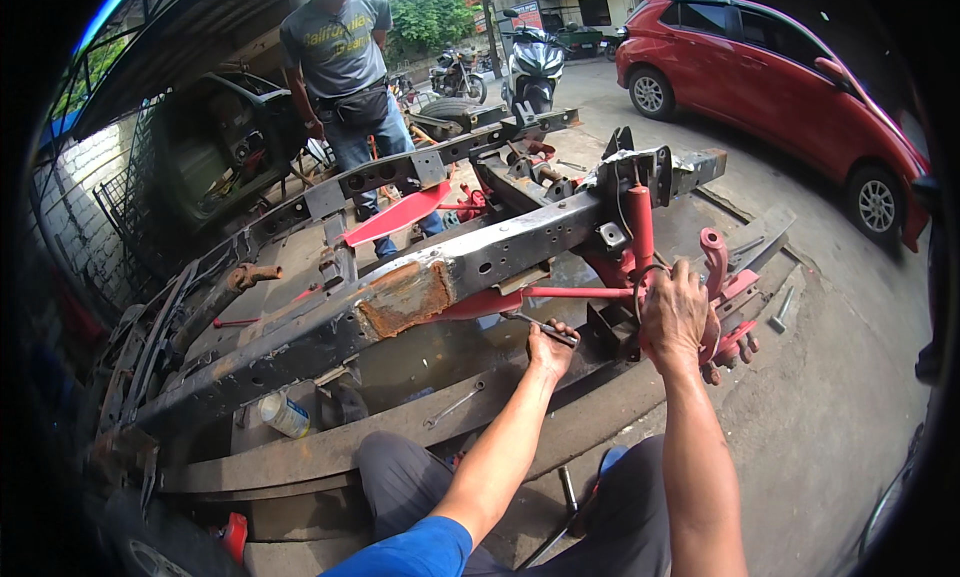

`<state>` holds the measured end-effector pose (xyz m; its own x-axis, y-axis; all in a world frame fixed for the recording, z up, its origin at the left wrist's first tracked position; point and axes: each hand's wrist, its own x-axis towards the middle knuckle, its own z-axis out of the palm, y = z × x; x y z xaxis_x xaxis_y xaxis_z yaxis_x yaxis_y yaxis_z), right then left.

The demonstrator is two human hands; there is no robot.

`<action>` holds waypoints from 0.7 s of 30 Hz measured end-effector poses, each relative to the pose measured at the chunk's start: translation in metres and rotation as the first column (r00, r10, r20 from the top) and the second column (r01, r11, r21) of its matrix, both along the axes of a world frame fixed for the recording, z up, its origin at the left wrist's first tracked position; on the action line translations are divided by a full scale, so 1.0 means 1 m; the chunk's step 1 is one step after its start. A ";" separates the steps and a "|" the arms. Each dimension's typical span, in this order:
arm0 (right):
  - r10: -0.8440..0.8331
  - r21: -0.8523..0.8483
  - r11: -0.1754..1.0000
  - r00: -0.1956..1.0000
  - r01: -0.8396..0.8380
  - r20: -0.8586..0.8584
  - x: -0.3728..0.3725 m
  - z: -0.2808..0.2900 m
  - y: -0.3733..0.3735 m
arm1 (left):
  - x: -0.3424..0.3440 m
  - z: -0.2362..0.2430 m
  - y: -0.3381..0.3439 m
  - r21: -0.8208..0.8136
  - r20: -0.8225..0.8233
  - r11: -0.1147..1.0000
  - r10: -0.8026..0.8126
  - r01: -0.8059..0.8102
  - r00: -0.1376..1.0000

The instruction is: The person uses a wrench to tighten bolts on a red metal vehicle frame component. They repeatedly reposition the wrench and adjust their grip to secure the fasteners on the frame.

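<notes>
A black steel vehicle frame point(470, 262), with a rusty patch on its near rail, spans the view. My left hand point(550, 350) grips a dark metal wrench point(522, 319) just below the rail, near a red rod point(575, 292). My right hand point(672, 312) has its fingers curled at the red suspension assembly point(740, 289), just below a red shock absorber point(640, 227) and beside a thin black hose. What those fingers hold is hidden behind the hand.
A person point(340, 67) in a grey T-shirt stands behind the frame. A red car point(760, 97) and a scooter point(530, 62) are parked behind. A loose spanner point(455, 403) lies on the low beam, a socket tool point(785, 307) on the concrete. A white can point(283, 414) sits at lower left.
</notes>
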<state>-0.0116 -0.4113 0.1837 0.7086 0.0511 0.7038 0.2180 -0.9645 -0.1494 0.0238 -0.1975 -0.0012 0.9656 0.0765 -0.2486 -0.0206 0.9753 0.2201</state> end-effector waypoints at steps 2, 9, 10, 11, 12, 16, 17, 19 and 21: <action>-0.015 -0.012 1.000 1.000 0.015 0.002 0.001 -0.001 -0.001 | 0.003 0.002 -0.002 -0.055 -0.040 0.998 0.025 -0.028 0.999; -0.024 -0.028 0.999 1.000 0.025 0.016 0.002 -0.002 0.001 | 0.009 0.001 -0.001 -0.107 -0.052 0.994 -0.009 0.003 0.999; -0.031 -0.024 0.999 1.000 0.031 0.004 0.002 -0.002 0.001 | 0.009 0.000 -0.002 -0.100 -0.020 0.995 -0.003 0.001 1.000; -0.036 -0.021 0.999 0.999 0.036 -0.009 0.002 -0.002 0.002 | 0.008 -0.001 -0.002 -0.097 -0.010 0.995 -0.001 0.000 1.000; -0.036 -0.019 0.999 0.999 0.035 -0.015 0.002 -0.001 0.003 | 0.007 -0.001 -0.003 -0.105 -0.012 0.995 -0.007 0.006 1.000; -0.029 -0.046 0.998 0.999 0.030 0.028 0.001 -0.001 0.004 | 0.007 -0.001 -0.006 -0.117 -0.015 0.993 -0.005 0.003 1.000; -0.044 -0.067 0.997 0.999 0.046 0.027 0.001 0.000 0.005 | 0.006 -0.001 -0.008 -0.107 0.014 0.994 0.010 -0.009 1.000; -0.057 -0.077 0.995 0.998 0.058 0.017 0.000 0.001 0.006 | 0.005 0.001 -0.007 -0.119 0.004 0.993 -0.008 0.008 1.000; -0.075 -0.094 0.993 0.997 0.074 -0.004 -0.001 0.002 0.007 | 0.004 0.004 -0.007 -0.112 -0.043 0.993 -0.041 0.036 0.998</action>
<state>-0.0126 -0.4039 0.1857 0.7178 0.0634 0.6933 0.1440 -0.9878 -0.0588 0.0283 -0.2041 0.0032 0.9547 0.0085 -0.2973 0.0254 0.9936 0.1101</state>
